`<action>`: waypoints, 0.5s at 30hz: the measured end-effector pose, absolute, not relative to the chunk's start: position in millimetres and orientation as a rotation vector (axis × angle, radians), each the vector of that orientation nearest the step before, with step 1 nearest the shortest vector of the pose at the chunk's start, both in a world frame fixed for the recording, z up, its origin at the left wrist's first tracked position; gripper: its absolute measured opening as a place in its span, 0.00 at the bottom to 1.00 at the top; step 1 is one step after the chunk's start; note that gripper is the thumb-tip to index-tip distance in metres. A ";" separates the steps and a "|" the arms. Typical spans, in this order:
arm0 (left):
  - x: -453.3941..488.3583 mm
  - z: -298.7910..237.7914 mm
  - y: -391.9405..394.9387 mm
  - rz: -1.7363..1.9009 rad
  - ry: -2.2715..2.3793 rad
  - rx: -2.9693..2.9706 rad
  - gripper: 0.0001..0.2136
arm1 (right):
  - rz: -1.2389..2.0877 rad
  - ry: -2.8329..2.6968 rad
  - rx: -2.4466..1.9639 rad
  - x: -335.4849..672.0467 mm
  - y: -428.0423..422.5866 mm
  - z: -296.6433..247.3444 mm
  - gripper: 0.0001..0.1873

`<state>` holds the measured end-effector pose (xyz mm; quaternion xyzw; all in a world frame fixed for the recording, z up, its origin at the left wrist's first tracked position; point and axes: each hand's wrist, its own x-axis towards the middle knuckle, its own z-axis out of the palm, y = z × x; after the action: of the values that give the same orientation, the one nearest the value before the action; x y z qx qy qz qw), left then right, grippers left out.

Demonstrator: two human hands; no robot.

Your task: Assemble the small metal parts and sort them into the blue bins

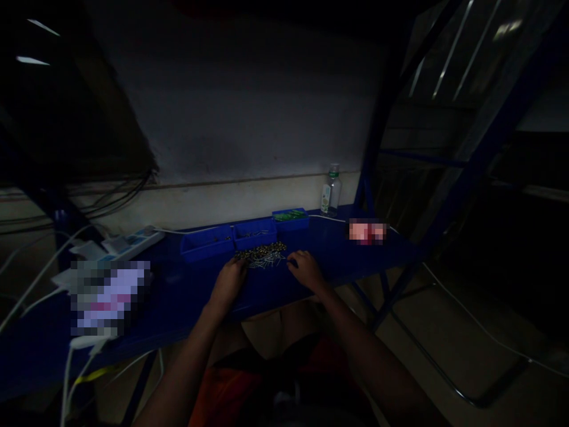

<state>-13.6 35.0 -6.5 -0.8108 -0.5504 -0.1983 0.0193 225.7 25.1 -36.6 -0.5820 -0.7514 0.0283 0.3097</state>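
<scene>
A loose pile of small parts lies on the blue table (173,296): silvery screw-like pins (267,259) in front and brass-coloured small pieces (260,251) behind them. At the pile's left edge, my left hand (228,283) has its fingers bent inward and closed. My right hand (306,270) rests just right of the pins, fingers curled toward the thumb. Anything pinched in either hand is too small and dark to make out. Behind the pile stand a blue bin (207,244) and a second blue bin (254,235) with a few thin metal pieces inside.
A blue box with green contents (290,217) stands farther right along the wall. Near the table's back right is a clear bottle (331,193). A power strip (133,242) with plugs and white cables lies at the left, by a blurred-out item (113,296). Another blurred-out item (367,232) sits right.
</scene>
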 end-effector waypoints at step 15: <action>-8.3 -4.5 8.4 -1.069 -1.773 -2.833 0.09 | 0.475 -2.029 -1.085 172.6 18.4 -26.0 0.06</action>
<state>-8.3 8.4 -4.5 -0.7938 -0.4968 -0.2995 -0.1825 172.6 18.4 -26.0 -0.4262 -0.7968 0.1864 0.3856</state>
